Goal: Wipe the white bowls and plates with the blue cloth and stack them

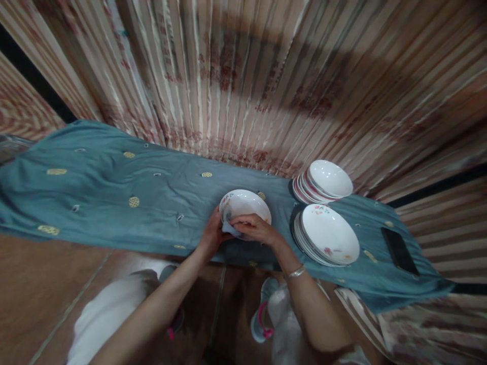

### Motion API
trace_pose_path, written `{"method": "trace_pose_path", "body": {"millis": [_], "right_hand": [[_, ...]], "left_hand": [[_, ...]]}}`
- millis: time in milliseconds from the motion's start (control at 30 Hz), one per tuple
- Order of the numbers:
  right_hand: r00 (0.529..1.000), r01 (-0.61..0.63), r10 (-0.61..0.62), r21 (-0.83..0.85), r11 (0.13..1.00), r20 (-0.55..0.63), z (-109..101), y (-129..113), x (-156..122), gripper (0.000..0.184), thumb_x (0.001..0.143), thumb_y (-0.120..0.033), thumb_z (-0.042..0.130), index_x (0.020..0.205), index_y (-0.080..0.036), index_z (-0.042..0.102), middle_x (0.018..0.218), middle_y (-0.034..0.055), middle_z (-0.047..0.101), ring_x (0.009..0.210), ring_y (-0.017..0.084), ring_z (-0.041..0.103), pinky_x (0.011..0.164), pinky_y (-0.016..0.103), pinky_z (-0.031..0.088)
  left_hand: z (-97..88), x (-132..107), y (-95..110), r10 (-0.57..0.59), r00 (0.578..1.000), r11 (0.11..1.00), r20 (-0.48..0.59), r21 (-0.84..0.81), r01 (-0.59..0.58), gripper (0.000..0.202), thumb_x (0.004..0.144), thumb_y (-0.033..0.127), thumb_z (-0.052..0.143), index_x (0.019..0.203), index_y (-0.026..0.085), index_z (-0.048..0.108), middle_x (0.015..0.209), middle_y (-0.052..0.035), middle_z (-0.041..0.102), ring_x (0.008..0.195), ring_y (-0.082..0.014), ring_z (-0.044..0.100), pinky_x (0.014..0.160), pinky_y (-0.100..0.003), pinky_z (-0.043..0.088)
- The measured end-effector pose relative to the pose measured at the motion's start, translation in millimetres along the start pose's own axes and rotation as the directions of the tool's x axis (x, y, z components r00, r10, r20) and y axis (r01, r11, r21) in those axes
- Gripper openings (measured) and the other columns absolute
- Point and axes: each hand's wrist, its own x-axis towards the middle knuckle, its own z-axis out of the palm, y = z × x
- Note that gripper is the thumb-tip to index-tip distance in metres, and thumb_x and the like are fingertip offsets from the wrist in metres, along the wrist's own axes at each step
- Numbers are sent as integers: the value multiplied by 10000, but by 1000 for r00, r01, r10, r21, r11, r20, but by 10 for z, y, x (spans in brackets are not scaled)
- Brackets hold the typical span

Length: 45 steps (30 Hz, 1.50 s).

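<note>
A white bowl (245,203) is held over a teal embroidered cloth (95,197), near its front edge. The bowl's rim is gripped by the curled fingers of the left hand (211,235), while a pale rag (228,228) is pressed against the bowl by the partly closed right hand (251,228). Two stacks of white bowls (325,213) are set just to the right, and a black phone (399,251) is laid near the cloth's right end.
</note>
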Motion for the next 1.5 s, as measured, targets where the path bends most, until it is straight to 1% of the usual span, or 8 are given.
{"method": "trace_pose_path", "body": {"millis": [233,400,667,767,867,967,1167,1500], "right_hand": [[993,-117,108,-233,965,-52,-94,7,-161,237,868,-225,523,864,-144,746,768,6,694,721,140,603,656,225,424],[966,-250,185,-484,839,-178,-159,-12,-219,263,866,-189,516,661,-155,678,617,-20,605,613,110,538,600,229,336],[887,-436,167,-663,608,-431,-140,21,-111,265,908,-178,502,712,-175,680,727,58,701,712,170,616,659,261,388],[860,-473,130,-672,570,-494,-141,76,-38,231,927,-160,497,808,-164,695,833,81,735,805,189,652,725,264,427],[855,-454,91,-652,607,-510,-146,129,33,230,949,-143,476,916,-149,703,942,103,746,899,204,669,826,284,459],[885,-358,42,-620,699,-463,-134,172,100,255,950,-136,467,1009,-147,715,1047,123,744,1009,225,665,957,332,458],[934,-196,-25,-569,799,-357,-26,238,203,368,931,-118,461,1210,-178,693,1295,115,676,1260,245,568,1150,427,352],[968,54,-171,-510,859,-186,125,112,172,331,915,-131,480,1104,-191,744,1252,89,705,1220,207,595,1141,416,387]], "left_hand": [[-15,0,-13,-34,999,999,-23,-6,33,660,889,371,631,1498,273,397,1260,-109,678,874,-222,729,702,-362,620],[5,-24,3,-37,999,999,-37,-6,37,648,890,360,638,1492,285,411,1289,-105,670,906,-219,724,713,-358,626],[19,-30,7,-26,998,1000,-59,14,27,659,892,375,638,1503,287,406,1359,-120,632,940,-229,719,712,-366,629],[4,-25,-5,-17,999,1000,-48,10,18,686,867,404,671,1496,292,420,1316,-113,655,935,-236,721,706,-367,626],[-16,-15,-20,-16,999,1000,-37,13,17,668,866,407,673,1482,295,439,1292,-112,663,933,-235,721,701,-355,621],[-35,7,-42,-17,999,1000,-39,1,17,647,874,391,662,1477,306,445,1297,-108,661,949,-234,719,744,-382,620],[-58,29,-67,-28,999,1000,-33,-12,27,645,885,386,647,1487,315,428,1239,-93,688,922,-221,721,776,-407,616],[-17,-12,-28,-11,1000,1000,-29,1,11,624,905,362,630,1488,277,423,1287,-102,669,912,-199,722,754,-352,622]]}}
